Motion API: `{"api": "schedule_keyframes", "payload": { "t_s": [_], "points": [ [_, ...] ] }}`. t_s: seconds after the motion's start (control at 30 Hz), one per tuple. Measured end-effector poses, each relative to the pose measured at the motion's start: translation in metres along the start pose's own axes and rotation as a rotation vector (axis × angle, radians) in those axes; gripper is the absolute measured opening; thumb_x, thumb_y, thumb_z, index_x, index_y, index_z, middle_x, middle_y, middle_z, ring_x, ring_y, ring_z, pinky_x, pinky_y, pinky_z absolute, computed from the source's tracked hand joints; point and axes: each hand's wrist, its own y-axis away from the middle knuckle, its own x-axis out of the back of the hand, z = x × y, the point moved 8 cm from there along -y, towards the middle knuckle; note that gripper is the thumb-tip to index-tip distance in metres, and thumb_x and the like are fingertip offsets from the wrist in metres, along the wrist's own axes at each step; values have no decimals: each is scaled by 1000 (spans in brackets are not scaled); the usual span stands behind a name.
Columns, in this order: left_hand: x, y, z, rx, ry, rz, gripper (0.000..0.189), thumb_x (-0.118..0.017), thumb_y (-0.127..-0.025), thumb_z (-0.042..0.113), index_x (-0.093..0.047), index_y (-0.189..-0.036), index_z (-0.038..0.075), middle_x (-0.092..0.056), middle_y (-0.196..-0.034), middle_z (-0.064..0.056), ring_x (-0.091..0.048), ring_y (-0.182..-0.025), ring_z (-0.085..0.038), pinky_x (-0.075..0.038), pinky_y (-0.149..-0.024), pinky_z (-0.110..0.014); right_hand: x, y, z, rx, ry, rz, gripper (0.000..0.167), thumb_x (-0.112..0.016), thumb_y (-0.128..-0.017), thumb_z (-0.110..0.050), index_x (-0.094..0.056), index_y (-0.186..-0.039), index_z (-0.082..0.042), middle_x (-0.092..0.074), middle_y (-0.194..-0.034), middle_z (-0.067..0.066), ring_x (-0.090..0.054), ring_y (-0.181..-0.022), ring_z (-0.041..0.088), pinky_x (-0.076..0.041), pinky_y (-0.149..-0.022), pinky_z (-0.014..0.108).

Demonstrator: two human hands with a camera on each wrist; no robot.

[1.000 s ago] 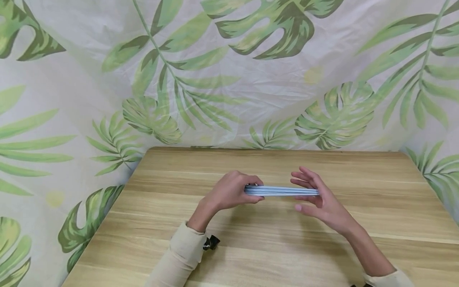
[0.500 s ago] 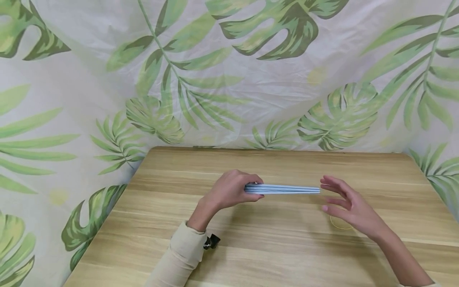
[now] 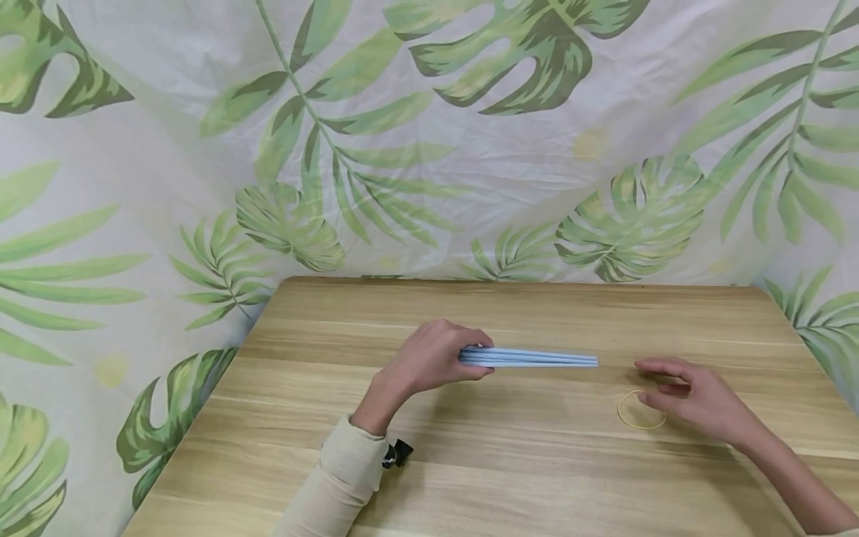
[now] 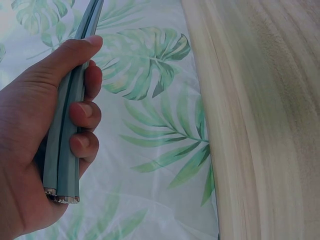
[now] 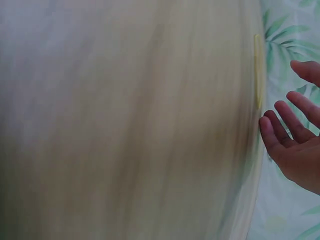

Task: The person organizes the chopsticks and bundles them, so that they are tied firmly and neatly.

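My left hand (image 3: 432, 359) grips a bundle of light-blue chopsticks (image 3: 543, 359) by their thick ends, level above the table. Their thin ends point right. In the left wrist view, thumb and fingers wrap round the chopsticks (image 4: 65, 145), whose butt ends show silvery at the heel of the palm. A thin yellow rubber band (image 3: 640, 428) lies on the table as a loose ring. Right beside it is my right hand (image 3: 708, 403), fingers spread and relaxed with nothing between them; its thumb tip overlaps the band's edge in the head view.
The wooden table (image 3: 537, 477) reaches back to a leaf-patterned cloth (image 3: 496, 186) hanging behind it. A small black device (image 3: 398, 453) sits at the left sleeve cuff (image 3: 352, 447).
My right hand has left the chopsticks' thin ends and moved right and down toward the rubber band, now seen on the table. The left hand and chopsticks stay nearly still.
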Motion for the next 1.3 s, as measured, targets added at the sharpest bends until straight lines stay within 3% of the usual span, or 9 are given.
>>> {"api": "schedule_keyframes", "payload": {
  "t_s": [0.37,0.67,1.1,1.3],
  "points": [
    [0,0,0,6,-2,-12,25,-87,-92,32,-81,-111,16,-81,-96,6,-61,-70,-1,-51,-67,-19,0,-4,-1,71,154,-22,48,-91,-85,-13,-75,-128,-1,-78,-123,19,-61,-107,-16,-59,-82,18],
    [-1,0,-1,8,-13,-23,25,-87,-92,32,-82,-111,16,-81,-96,7,-60,-70,0,-50,-67,-19,-5,-5,-3,106,172,-35,47,-91,-81,-3,-75,-124,3,-79,-111,12,-63,-94,-8,-59,-75,21],
    [-3,0,1,-7,-17,-24,25,-87,-92,33,-82,-110,17,-80,-93,8,-59,-69,0,-49,-67,-18,-11,-7,-3,78,188,-36,29,-86,-88,-2,-78,-115,-2,-73,-93,-8,-60,-82,-8,-57,-69,19],
    [-3,0,2,-8,-20,-25,24,-87,-92,33,-82,-110,18,-80,-93,9,-59,-69,0,-49,-67,-18,-15,-9,-3,50,221,-72,23,-83,-90,-1,-79,-112,-5,-70,-88,-9,-58,-78,-7,-53,-67,20]
  ]
}}
